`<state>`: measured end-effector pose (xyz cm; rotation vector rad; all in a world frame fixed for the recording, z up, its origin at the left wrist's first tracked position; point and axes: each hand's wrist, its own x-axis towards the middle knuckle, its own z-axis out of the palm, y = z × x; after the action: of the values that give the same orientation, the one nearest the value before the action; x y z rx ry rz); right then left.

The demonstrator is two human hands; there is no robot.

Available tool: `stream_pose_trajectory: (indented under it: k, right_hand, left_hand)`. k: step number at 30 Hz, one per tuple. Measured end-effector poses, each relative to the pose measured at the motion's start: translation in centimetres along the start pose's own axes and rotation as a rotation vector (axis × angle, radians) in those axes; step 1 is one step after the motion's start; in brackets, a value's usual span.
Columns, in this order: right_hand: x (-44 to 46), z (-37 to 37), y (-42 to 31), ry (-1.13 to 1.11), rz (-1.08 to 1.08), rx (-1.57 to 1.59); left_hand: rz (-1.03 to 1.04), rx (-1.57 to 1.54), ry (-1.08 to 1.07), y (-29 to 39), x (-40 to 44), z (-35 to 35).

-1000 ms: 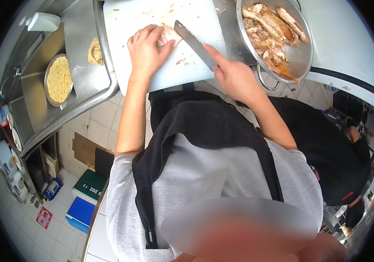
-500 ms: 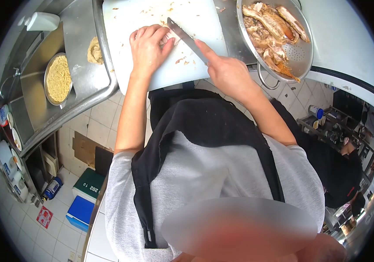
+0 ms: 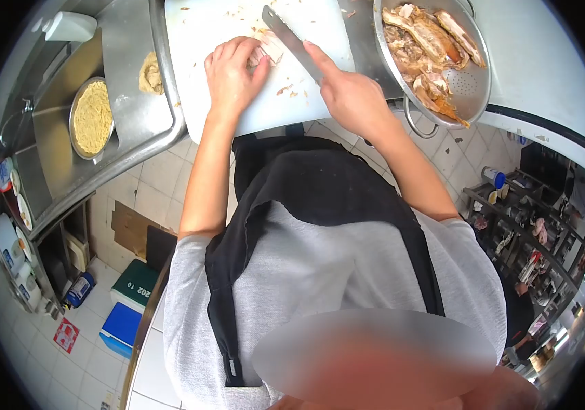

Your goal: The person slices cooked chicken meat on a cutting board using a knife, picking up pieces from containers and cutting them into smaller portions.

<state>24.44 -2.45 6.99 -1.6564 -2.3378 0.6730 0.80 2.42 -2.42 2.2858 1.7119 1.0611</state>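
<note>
My right hand [image 3: 352,99] is closed round the handle of a kitchen knife [image 3: 291,39], its index finger stretched along the top of the blade. The blade slants over the white cutting board [image 3: 217,20], to the right of the pale cooked meat [image 3: 270,49]. My left hand [image 3: 234,78] presses on that meat with curled fingers, the thumb at its near side. Small brown scraps lie scattered on the board. Part of the meat is hidden under my left fingers.
A steel colander [image 3: 467,85] of cooked meat pieces stands right of the board. To the left, a metal bowl of yellowish food [image 3: 92,119] sits in the sink, and a crumpled beige lump [image 3: 150,74] lies on the steel surface. Another person [image 3: 516,314] is at the right.
The knife has shifted slightly up and away from my left fingers, and more of the meat shows. The other person at the right has moved back, uncovering the rack.
</note>
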Motion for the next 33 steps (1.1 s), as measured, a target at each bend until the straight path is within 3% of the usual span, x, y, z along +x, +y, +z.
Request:
stream_pose_trajectory:
  k: [14, 21, 24, 27, 29, 33]
  right_hand:
    - [1.3, 1.6, 0.6, -0.053, -0.073, -0.012]
    - [0.8, 0.8, 0.6, 0.039, 0.089, 0.32]
    - [-0.7, 1.2, 2.2, 0.07, 0.203, 0.486]
    - [-0.3, 2.3, 3.4, 0.069, 0.332, 0.79]
    - [0.3, 3.1, 4.2, 0.075, 0.376, 1.048]
    - [1.3, 4.7, 5.4, 0.087, 0.363, 1.113]
  left_hand:
    - [0.053, 0.051, -0.059, 0.0, 0.2, 0.2]
    - [0.025, -0.066, -0.08, 0.2, 0.4, -2.4]
    - [0.087, 0.103, -0.177, -0.4, 2.6, -4.3]
    - [0.375, 0.257, -0.472, -0.6, 5.9, -3.6]
    - [0.399, 0.277, -0.574, -0.4, 7.0, -3.2]
    - [0.42, 0.328, -0.696, 0.6, 8.5, -3.4]
